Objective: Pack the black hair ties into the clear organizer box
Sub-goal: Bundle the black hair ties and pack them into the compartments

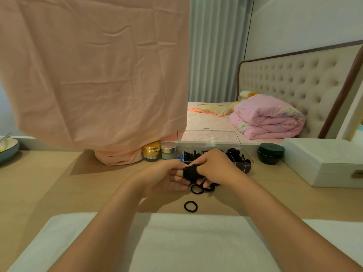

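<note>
Bedroom desk [49,183] of pale wood carried the work, with a bed beyond it. Both hands met at mid-desk on a bunch [189,173] of black ties. The left hand [167,177] had its fingers curled round the bunch, and the right hand [214,165] had thumb and fingers closed on its right side, so both were clamped on it. Just behind them stood the box [243,163], lid up, its compartments already holding ties. A loose tie [197,189] lay just below the hands, and a lone tie [191,206] lay nearer still.

The main risk looked like springiness. A stretchy bunch held too lightly could burst apart on the lift and scatter. It could also catch the box's near wall and nudge the box toward the jars [159,152] on its left. The right compartment seemed heaped, so more ties there might spill. The lone tie could easily be overlooked.
</note>
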The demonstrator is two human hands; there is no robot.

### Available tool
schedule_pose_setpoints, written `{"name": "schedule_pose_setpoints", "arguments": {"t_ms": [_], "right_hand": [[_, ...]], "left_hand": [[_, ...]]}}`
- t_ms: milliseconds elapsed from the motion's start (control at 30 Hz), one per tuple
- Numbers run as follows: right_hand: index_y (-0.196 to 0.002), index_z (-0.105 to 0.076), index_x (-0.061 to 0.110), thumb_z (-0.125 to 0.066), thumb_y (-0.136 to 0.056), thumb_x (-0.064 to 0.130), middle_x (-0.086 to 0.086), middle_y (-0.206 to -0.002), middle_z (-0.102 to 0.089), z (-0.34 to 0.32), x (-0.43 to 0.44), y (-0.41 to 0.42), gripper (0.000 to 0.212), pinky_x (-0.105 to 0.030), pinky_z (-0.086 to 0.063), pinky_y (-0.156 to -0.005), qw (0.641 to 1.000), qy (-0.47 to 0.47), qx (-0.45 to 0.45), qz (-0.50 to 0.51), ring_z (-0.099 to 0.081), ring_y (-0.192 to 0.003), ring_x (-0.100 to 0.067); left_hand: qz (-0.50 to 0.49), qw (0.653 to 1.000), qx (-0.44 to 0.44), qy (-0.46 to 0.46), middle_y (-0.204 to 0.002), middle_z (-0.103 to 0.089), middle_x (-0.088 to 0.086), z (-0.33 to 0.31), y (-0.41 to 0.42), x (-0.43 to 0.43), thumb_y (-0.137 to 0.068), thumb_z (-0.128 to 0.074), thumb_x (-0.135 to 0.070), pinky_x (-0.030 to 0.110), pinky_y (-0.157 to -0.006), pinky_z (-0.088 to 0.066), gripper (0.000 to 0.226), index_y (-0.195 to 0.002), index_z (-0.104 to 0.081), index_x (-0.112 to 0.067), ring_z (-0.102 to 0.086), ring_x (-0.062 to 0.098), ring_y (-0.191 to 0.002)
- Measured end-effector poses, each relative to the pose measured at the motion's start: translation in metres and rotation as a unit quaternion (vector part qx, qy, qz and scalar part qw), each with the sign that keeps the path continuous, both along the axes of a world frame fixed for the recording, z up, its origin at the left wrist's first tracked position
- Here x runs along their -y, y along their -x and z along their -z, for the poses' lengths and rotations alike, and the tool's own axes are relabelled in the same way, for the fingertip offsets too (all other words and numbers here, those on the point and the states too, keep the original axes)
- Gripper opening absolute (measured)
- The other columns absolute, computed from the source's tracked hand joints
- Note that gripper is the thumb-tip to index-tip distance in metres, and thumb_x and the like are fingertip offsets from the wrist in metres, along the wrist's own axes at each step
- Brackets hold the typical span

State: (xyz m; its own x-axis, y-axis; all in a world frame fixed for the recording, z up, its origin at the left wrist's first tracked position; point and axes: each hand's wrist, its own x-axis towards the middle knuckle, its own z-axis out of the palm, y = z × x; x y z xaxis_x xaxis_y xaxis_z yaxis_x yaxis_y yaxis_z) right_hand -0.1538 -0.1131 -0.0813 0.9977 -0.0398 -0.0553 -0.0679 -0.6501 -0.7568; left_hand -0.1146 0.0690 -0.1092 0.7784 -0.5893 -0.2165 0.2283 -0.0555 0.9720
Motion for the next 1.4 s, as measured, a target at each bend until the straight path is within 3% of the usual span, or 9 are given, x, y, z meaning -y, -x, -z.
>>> {"name": "schedule_pose_setpoints", "arguments": {"t_ms": [200,400,533,667,900,1000,1167,1300,1400], "right_hand": [[-0.107,-0.081,0.028,-0.071,-0.091,0.017,0.002,-0.101,-0.076,0.008,-0.011,-0.004,0.022,-0.016,-0.046,-0.058,0.994,0.067,0.087,0.0,-0.062,-0.079,-0.01],[-0.11,-0.079,0.02,-0.069,-0.091,0.007,0.003,-0.061,-0.069,0.006,0.006,0.001,0.024,-0.018,-0.049,-0.048,0.995,-0.08,-0.007,-0.061,-0.055,-0.044,-0.004],[-0.115,-0.079,0.02,-0.068,-0.094,0.005,0.0,-0.079,-0.075,0.006,0.019,0.0,0.028,-0.023,-0.05,-0.056,0.978,-0.168,-0.068,-0.101,-0.064,-0.063,-0.01],[-0.116,-0.076,0.023,-0.075,-0.091,0.013,-0.004,-0.092,-0.076,0.005,0.021,-0.002,0.028,-0.023,-0.049,-0.054,0.98,-0.151,-0.056,-0.114,-0.068,-0.073,-0.012],[-0.119,-0.069,0.02,-0.082,-0.083,0.012,0.007,-0.079,-0.064,-0.015,0.033,0.006,0.038,-0.021,-0.046,-0.063,0.968,0.215,-0.07,-0.107,-0.063,-0.07,-0.009],[-0.125,-0.066,0.02,-0.075,-0.09,0.012,0.002,-0.082,-0.068,-0.018,0.032,0.006,0.037,-0.022,-0.048,-0.054,0.982,0.134,-0.065,-0.118,-0.061,-0.065,-0.01],[-0.132,-0.062,0.028,-0.074,-0.09,0.041,0.004,-0.114,-0.072,-0.016,0.021,0.006,0.045,-0.024,-0.057,-0.062,0.996,-0.048,-0.018,-0.074,-0.075,-0.087,-0.011],[-0.117,-0.076,0.016,-0.074,-0.092,0.024,-0.005,-0.104,-0.079,-0.012,0.021,0.003,0.026,-0.033,-0.063,-0.075,0.978,-0.193,-0.004,-0.076,-0.077,-0.094,-0.019],[-0.115,-0.076,0.02,-0.076,-0.091,0.026,-0.001,-0.106,-0.079,-0.014,0.026,-0.003,0.025,-0.038,-0.061,-0.086,0.973,-0.218,0.003,-0.072,-0.075,-0.1,-0.018]], "left_hand": [[-0.047,0.991,0.087,-0.087,-0.109,-0.077,0.008,0.003,0.0,0.007,-0.08,-0.082,-0.022,0.039,-0.098,-0.057,0.036,-0.114,-0.074,-0.01,-0.073,0.023,-0.104],[-0.032,0.996,0.052,-0.058,-0.112,-0.076,0.012,0.003,-0.001,0.001,-0.092,-0.067,-0.006,0.035,-0.093,-0.058,0.024,-0.114,-0.076,-0.008,-0.073,0.024,-0.106],[-0.038,0.994,0.065,-0.08,-0.111,-0.076,0.013,0.006,-0.004,0.001,-0.093,-0.066,-0.005,0.04,-0.097,-0.055,0.024,-0.113,-0.077,-0.011,-0.073,0.025,-0.106],[-0.047,0.993,0.076,-0.074,-0.11,-0.076,0.01,0.004,-0.003,0.0,-0.091,-0.07,-0.007,0.038,-0.092,-0.058,0.026,-0.115,-0.076,-0.014,-0.074,0.024,-0.102],[-0.123,0.959,0.183,-0.176,-0.098,-0.074,0.008,-0.004,-0.002,-0.003,-0.086,-0.076,-0.009,0.039,-0.084,-0.062,0.02,-0.102,-0.068,-0.015,-0.075,0.021,-0.088],[-0.116,0.964,0.184,-0.153,-0.098,-0.075,0.01,-0.006,-0.001,-0.006,-0.084,-0.078,-0.008,0.036,-0.08,-0.063,0.02,-0.102,-0.07,-0.011,-0.075,0.021,-0.088],[-0.09,0.981,0.162,-0.057,-0.107,-0.076,0.014,-0.011,0.001,-0.004,-0.083,-0.08,-0.007,0.043,-0.089,-0.061,0.023,-0.105,-0.074,-0.009,-0.075,0.025,-0.096],[-0.092,0.981,0.169,-0.016,-0.108,-0.076,0.013,-0.019,0.003,0.001,-0.085,-0.077,-0.008,0.041,-0.09,-0.06,0.021,-0.107,-0.075,-0.01,-0.075,0.024,-0.097],[-0.058,0.984,0.169,0.007,-0.109,-0.076,0.011,-0.029,-0.004,0.002,-0.089,-0.072,-0.006,0.039,-0.093,-0.059,0.024,-0.112,-0.074,-0.008,-0.074,0.024,-0.102]]}}
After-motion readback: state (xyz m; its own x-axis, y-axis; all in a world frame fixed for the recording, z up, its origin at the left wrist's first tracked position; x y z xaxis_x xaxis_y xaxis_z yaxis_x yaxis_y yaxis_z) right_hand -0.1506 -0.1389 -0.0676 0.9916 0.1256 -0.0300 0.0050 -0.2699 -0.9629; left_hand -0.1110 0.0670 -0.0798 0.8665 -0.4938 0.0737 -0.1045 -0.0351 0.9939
